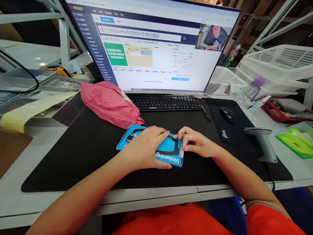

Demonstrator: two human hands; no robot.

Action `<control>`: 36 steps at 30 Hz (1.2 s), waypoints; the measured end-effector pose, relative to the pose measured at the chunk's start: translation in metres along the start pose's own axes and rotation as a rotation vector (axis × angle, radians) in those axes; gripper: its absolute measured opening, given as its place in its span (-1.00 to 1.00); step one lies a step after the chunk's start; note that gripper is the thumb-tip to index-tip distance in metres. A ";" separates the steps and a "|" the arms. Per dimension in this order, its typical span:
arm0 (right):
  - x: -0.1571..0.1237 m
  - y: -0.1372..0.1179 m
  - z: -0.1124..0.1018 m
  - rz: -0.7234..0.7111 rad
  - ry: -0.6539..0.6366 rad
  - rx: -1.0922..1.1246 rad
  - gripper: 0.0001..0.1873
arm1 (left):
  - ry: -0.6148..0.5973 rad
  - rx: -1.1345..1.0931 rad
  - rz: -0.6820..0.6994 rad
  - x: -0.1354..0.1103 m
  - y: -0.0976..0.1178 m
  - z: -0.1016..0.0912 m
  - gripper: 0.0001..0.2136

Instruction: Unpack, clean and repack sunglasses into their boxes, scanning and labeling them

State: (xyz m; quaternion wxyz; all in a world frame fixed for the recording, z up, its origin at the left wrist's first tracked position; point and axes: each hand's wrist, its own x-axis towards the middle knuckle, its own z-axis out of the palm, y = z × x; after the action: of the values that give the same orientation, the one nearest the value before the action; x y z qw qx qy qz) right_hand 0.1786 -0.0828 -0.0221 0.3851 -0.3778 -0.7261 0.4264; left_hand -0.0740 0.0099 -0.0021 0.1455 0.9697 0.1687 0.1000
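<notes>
The left hand (pixel 146 148) is laid flat over a blue box (pixel 156 147) marked "Wakening", palm down, fingers spread along its top and thumb against the near edge, so that the box is pressed to the black desk mat (pixel 73 156). The right hand (pixel 195 143) is closed in a pinch at the box's right end, where a small white label (pixel 182 152) is caught between thumb and forefinger. Whether the label is already stuck down cannot be told; it is judged that the labelling is partly done and that its pressing flat is left. Both forearms are brought in from the near edge of the desk, elbows low, wrists nearly level with the mat.

A pink bag (pixel 110 102) is seen just behind the box, touching or nearly touching its far corner. Beyond it a keyboard (pixel 166 101) and a monitor (pixel 151 45) with a scan form are placed. A mouse (pixel 227 114) and a grey handheld scanner (pixel 262 142) are set apart to the right, unheld.
</notes>
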 end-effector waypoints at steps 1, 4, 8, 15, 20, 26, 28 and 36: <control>0.000 0.000 0.000 0.000 -0.003 0.016 -0.79 | -0.002 -0.003 0.000 0.000 0.000 0.000 -0.05; 0.000 0.002 -0.001 -0.005 -0.018 0.057 -0.81 | -0.005 -0.011 -0.001 0.000 0.000 0.000 -0.05; -0.001 0.005 -0.004 -0.014 -0.038 0.111 -0.83 | -0.004 -0.016 0.002 0.000 0.000 -0.001 -0.06; -0.006 0.005 -0.009 -0.012 -0.082 0.224 -0.79 | -0.011 -0.033 -0.025 0.000 0.000 0.000 -0.04; -0.011 -0.003 -0.015 -0.012 -0.034 0.136 -0.85 | -0.018 -0.009 -0.016 0.001 0.001 -0.002 -0.04; -0.021 -0.007 -0.023 -0.111 0.013 -0.176 -0.87 | -0.070 0.077 -0.023 -0.002 0.004 -0.003 -0.05; -0.027 -0.003 -0.021 -0.125 0.048 -0.197 -0.86 | -0.092 0.093 -0.029 -0.004 0.005 -0.005 -0.02; -0.048 0.017 -0.006 -0.115 0.166 -0.142 -0.82 | -0.272 0.085 0.083 0.023 0.032 -0.018 0.07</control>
State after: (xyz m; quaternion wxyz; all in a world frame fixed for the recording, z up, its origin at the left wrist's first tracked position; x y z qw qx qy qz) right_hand 0.2072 -0.1168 -0.0466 0.4398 -0.3959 -0.7406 0.3184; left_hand -0.0475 -0.0067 0.0279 0.1213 0.9858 0.1115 -0.0336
